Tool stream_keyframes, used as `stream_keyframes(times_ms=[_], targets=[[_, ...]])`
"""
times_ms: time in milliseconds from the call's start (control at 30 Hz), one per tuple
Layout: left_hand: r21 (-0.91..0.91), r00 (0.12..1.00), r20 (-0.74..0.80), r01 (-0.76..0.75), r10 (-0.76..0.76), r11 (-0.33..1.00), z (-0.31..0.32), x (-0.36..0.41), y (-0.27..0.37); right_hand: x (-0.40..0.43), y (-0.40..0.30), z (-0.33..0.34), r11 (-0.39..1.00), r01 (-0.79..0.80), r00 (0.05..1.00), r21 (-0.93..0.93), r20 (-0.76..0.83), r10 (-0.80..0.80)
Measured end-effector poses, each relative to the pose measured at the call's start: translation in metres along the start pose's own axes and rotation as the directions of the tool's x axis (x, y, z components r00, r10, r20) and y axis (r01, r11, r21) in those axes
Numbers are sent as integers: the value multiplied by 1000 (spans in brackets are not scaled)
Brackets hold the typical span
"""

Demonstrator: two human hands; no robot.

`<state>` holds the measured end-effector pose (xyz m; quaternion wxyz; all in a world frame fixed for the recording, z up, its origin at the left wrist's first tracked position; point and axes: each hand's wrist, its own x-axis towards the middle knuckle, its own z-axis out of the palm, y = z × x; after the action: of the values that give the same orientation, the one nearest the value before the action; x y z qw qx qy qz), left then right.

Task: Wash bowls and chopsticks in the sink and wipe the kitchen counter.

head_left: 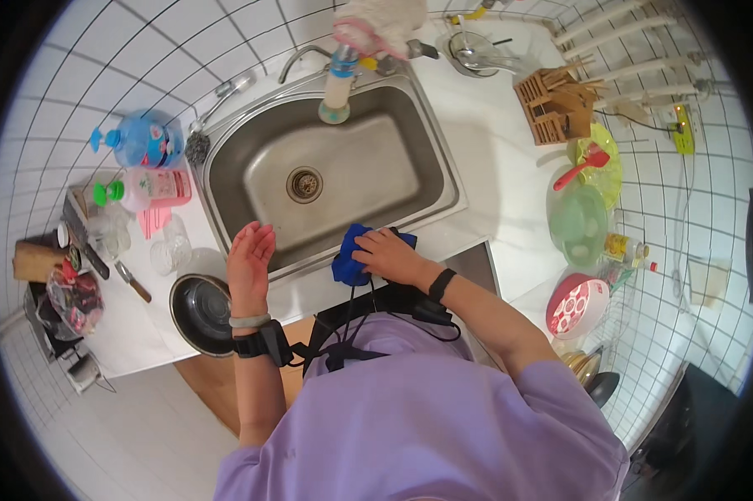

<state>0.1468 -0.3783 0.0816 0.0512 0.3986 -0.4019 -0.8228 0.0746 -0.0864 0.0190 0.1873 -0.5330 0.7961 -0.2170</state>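
My left hand [251, 250] is raised over the near left rim of the steel sink [358, 156], palm turned up, holding nothing. A grey bangle and a black strap with a device circle its wrist. My right hand [392, 255] lies over a bunched blue cloth item [349, 257] at the sink's front edge, with fingers bent onto it. Black cords run from below the blue item toward my waist. A black bowl-shaped pan [195, 313] sits on the counter just left of my left wrist. The sink basin holds no dishes, and its drain [304, 185] is visible.
A faucet [339, 87] with a filter hangs over the sink. Pump bottles [154, 188], glass jars [170, 250] and a knife [132, 282] stand or lie left. On the right are a wooden utensil rack [552, 106], a green bowl [578, 225], a red spatula [583, 166] and a patterned bowl [577, 307].
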Motion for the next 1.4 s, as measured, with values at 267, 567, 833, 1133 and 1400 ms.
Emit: stream_keyframes(times_ms=[267,567,833,1133,1400], targets=[[69,996,67,50,-54,996,24,11,-14,-19,10,-23,979,138,981,-152,-116,-157],[69,997,-29,75,-73,995,27,2,-19,-77,51,-70,894,-330,784,302,-441,438],[10,998,-44,53,-53,999,11,-6,-35,-150,157,-74,485,-818,172,309,-673,719],[18,997,-67,48,-47,999,21,-19,-46,-29,138,-51,504,-202,445,840,-379,811],[52,995,-96,-21,26,998,23,-34,-37,11,117,-85,852,-147,491,503,-710,504]])
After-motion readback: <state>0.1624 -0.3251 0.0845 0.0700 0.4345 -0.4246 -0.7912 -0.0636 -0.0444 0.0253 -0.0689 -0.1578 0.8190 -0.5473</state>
